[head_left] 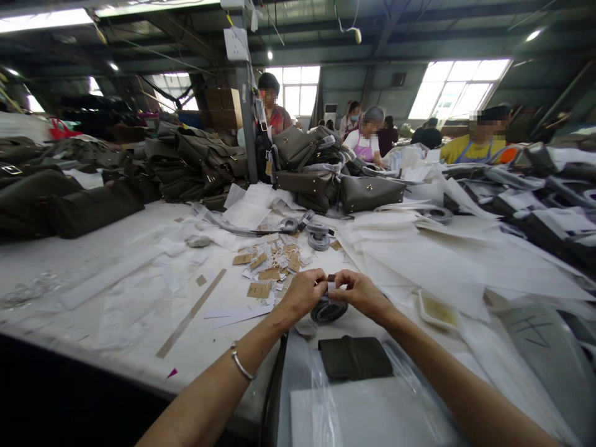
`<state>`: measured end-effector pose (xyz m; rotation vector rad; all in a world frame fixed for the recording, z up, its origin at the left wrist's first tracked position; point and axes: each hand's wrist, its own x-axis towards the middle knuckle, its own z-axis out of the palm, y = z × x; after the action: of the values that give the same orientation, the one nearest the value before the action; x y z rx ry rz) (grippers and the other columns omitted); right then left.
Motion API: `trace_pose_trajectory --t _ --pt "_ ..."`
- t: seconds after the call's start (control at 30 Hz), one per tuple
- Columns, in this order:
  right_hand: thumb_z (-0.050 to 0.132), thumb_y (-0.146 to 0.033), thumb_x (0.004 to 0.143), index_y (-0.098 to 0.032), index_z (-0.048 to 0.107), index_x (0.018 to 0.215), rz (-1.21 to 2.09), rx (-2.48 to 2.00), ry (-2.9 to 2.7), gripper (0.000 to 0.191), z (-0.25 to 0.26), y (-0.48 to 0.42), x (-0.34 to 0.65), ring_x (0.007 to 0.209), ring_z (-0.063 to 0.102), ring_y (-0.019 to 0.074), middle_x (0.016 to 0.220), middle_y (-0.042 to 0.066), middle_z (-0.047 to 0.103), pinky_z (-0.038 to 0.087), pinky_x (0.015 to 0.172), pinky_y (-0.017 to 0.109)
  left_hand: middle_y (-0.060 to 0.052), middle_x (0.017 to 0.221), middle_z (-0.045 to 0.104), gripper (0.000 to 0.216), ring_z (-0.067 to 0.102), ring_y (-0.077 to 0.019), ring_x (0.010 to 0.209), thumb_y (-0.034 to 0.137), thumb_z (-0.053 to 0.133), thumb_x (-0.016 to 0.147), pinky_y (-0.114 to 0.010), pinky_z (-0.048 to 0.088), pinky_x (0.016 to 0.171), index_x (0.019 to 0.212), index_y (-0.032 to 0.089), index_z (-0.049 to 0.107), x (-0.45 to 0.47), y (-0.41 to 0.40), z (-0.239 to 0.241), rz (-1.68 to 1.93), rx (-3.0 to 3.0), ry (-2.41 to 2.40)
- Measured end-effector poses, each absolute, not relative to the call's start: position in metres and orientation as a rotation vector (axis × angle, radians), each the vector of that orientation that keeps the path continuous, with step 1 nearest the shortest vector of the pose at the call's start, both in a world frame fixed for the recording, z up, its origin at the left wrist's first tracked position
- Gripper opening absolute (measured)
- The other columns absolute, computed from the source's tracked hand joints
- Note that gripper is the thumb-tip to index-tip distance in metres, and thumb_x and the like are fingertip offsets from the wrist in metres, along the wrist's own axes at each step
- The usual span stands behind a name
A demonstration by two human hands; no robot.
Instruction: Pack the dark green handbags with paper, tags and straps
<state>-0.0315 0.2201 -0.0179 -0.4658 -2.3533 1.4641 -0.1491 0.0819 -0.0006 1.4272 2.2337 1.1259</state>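
Note:
Just beyond the front bag, my left hand (pixel 307 288) and my right hand (pixel 361 292) meet with fingertips closed on the upper end of a dark coiled strap (pixel 329 312). A whitish band, perhaps paper or plastic wrap, shows between the fingers with a brown tip above it. The coil itself hangs or rests under my hands; I cannot tell which. Nearer to me lies a bag in clear plastic (pixel 316 403), with a dark olive flap piece (pixel 355 358) on top. Brown cardboard tags (pixel 259 290) with white strings are heaped left of my hands.
Other wrapped coiled straps (pixel 318 237) lie beyond the tags. White sheets (pixel 419 261) spread to the right, near a small yellowish dish (pixel 438 310). Olive bags (pixel 372 194) are piled along the far side, around a metal post (pixel 250 124). Several people work behind them.

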Motion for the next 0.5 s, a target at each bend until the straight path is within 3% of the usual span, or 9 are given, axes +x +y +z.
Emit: trace_pose_trajectory --t 0.2,0.33,0.5 --pt "0.083 -0.039 0.055 -0.017 0.057 0.075 1.925 -0.515 -2.285 0.040 -0.010 0.222 -0.025 0.059 0.047 0.0102 0.063 -0.006 0.053 0.035 0.056 0.024 0.001 0.075 0.063 0.014 0.056 -0.0127 0.068 0.029 0.057 0.084 -0.023 0.043 0.064 0.079 0.017 0.062 -0.140 0.072 0.001 1.216 1.420 2.064" --pt "0.083 -0.037 0.055 -0.016 0.059 0.068 1.812 -0.547 -2.341 0.035 -0.007 0.219 -0.020 0.056 0.045 0.0093 0.059 -0.006 0.054 0.034 0.055 0.023 0.001 0.082 0.062 0.030 0.055 -0.0131 0.072 0.043 0.071 0.077 -0.023 0.043 0.066 0.087 0.018 0.057 -0.137 0.067 -0.005 1.278 1.460 1.990" --pt "0.072 -0.028 0.064 -0.018 0.071 0.071 1.511 -0.541 -2.502 0.013 0.002 0.211 -0.015 0.062 0.056 0.0135 0.066 -0.001 0.068 0.041 0.061 0.025 0.001 0.091 0.062 0.028 0.056 -0.0127 0.075 0.032 0.070 0.075 -0.022 0.043 0.067 0.093 0.020 0.054 -0.137 0.067 -0.012 1.273 1.459 1.990"
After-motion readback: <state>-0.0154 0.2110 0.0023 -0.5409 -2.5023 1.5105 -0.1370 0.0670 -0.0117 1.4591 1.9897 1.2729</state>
